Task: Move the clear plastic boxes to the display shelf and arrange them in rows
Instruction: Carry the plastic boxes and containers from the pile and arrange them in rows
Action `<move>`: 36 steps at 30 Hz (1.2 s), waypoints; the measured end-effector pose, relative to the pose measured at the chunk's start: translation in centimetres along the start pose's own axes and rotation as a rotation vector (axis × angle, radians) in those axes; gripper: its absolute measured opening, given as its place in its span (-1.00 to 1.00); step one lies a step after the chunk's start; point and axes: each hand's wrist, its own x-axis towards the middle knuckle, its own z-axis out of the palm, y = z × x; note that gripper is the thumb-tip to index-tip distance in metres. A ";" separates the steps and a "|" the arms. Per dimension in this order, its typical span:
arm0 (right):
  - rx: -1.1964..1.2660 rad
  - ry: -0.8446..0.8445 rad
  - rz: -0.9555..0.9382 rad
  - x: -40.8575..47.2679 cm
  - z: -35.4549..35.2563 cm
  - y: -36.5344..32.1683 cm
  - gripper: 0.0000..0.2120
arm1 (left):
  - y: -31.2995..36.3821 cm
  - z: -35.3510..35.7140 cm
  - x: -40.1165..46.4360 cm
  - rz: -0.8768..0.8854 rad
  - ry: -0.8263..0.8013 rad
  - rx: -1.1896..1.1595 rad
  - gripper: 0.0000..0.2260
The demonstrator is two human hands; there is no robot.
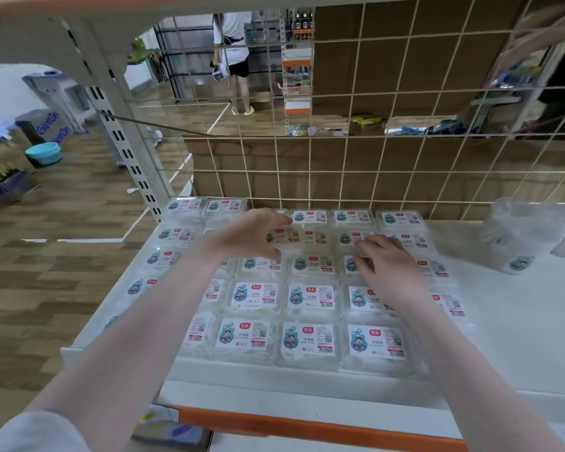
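Several clear plastic boxes (309, 340) with white, blue and red labels lie flat in rows on the white display shelf (519, 321), covering its left and middle. My left hand (248, 236) arches over a blurred box (286, 237) in the second row from the back, fingers on its far edge and thumb on its near edge. My right hand (387, 267) hovers low over the right part of the rows, its bent fingertips touching the box (348, 239) beside it. My forearms hide parts of several boxes.
A wire grid panel (340, 164) backs the shelf, with cardboard behind it. A clear bag of more packs (522, 236) lies at the shelf's back right. A slotted upright post (124, 141) stands at the left. A person stands far behind the grid. Wooden floor lies left.
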 end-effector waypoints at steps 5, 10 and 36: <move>0.006 0.018 -0.005 0.0 0.2 0.1 -0.65 | -0.2 -1.5 2.8 -0.017 -0.015 0.105 -0.37; 0.021 0.015 0.006 0.1 0.2 0.2 -0.65 | -0.4 -2.4 5.2 -0.043 -0.056 0.103 -0.36; 0.017 0.036 -0.013 -0.1 0.0 0.1 -0.66 | -6.2 -1.4 7.9 -0.126 -0.067 0.069 -0.35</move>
